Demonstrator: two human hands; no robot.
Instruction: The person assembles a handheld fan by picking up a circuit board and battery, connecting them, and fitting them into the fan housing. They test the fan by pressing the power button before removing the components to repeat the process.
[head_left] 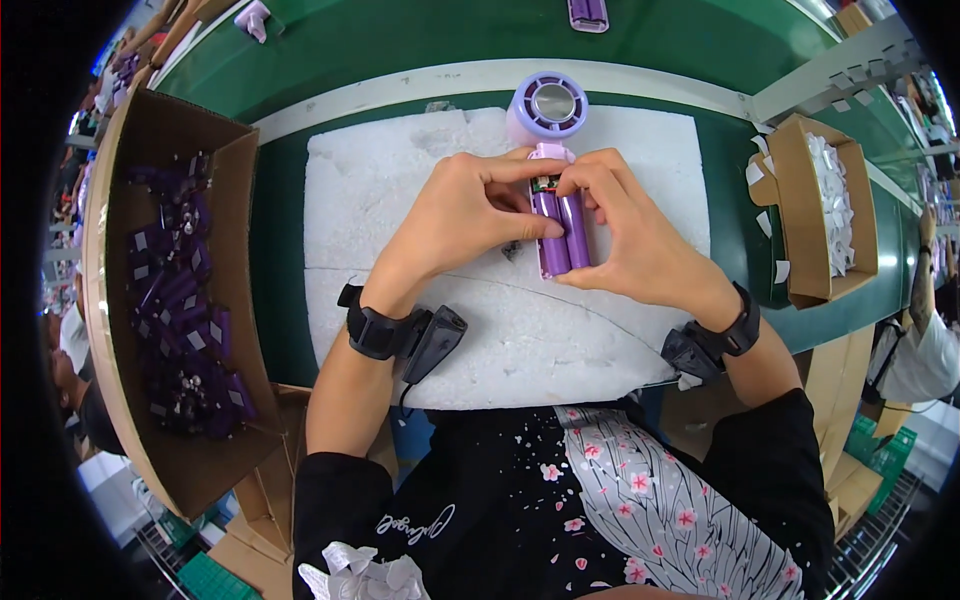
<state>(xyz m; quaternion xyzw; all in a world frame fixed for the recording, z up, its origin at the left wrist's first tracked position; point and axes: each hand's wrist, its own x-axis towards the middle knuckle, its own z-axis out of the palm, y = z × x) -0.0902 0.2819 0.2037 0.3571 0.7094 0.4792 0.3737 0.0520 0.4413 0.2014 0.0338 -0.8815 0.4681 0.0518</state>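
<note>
A lilac handheld fan (547, 105) lies on a white foam sheet (400, 260), its round head pointing away from me. Its handle is uncovered, showing two purple battery cells (553, 240) side by side and a small green circuit board (545, 184) above them. My left hand (480, 205) grips the handle from the left, thumb on the left cell and fingers at the board. My right hand (640, 235) holds the other side, with its index finger bent at the top of the cells and its thumb at the lower end.
At the left stands a cardboard box (120, 300) with many purple battery packs. A smaller carton (790, 220) of white pieces sits at the right. Beyond the pale rail (420, 82), other fan parts (588, 14) lie on the green surface. Other people are at both sides.
</note>
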